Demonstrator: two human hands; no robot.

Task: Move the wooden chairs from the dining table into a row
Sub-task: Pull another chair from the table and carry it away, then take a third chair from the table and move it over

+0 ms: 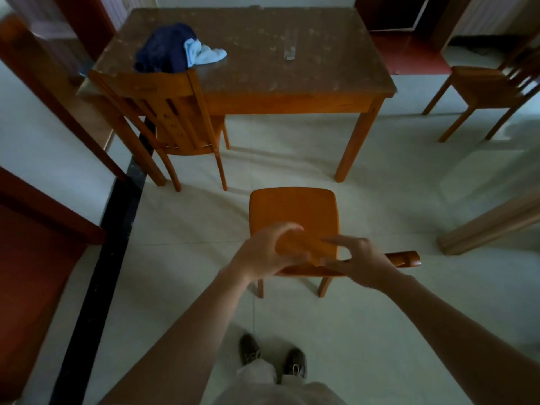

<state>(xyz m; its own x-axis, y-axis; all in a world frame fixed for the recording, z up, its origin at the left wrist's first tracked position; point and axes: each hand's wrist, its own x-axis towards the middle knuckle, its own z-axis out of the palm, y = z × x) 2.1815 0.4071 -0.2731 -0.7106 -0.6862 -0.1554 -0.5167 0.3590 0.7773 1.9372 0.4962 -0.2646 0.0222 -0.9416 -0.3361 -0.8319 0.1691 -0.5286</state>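
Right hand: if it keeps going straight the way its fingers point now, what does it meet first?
Likely the left hand. The right hand points leftward along the top rail of the chair, and the left hand's fingers sit just ahead. Depth is unclear, so it might pass above them.

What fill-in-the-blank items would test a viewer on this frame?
1. The glass stands on the table, right of a ___ cloth bundle.
2. The wooden chairs in view, one tucked in, one far right, one nearest, number ___.
3. The left hand and right hand are over the nearest chair's ___.
Missing: blue; three; backrest.
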